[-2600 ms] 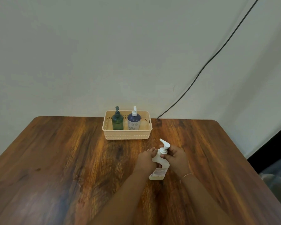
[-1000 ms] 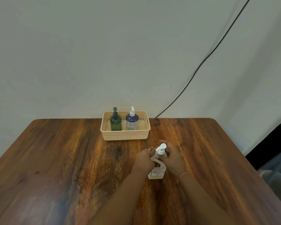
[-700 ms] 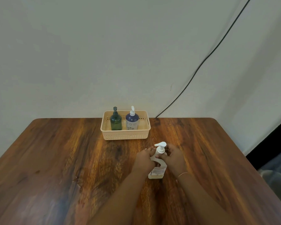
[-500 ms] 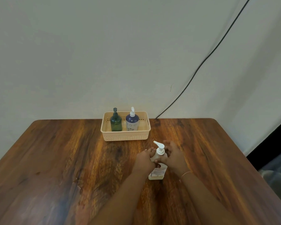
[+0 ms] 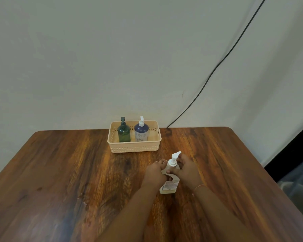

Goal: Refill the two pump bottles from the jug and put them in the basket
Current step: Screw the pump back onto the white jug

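A: Nearest first: what have the hands got?

B: A cream, white-pump plastic jug [image 5: 170,180] with a label, standing upright on the dark-grained wooden table [image 5: 59,172]; the left hand [image 5: 155,172] is wrapped round its shoulder, steadying it; the right hand [image 5: 186,169] is closed about the neck just under the white pump head [image 5: 175,155]. The nozzle points up and to the right.

A: Screwing on or off?

B: I cannot say from here; the fingers hide the collar, though it looks seated.

A: And further back?

B: A beige perforated plastic basket [image 5: 135,145] at the table's far edge, against the wall; inside stand a dark green pump bottle [image 5: 124,132] and a navy, white-pumped bottle [image 5: 141,131], side by side, both upright.

A: So the move ahead?

B: The basket lies ahead and to the left of both hands; the left hand is nearer it; the jug's long axis is vertical, so any lift should keep it so.
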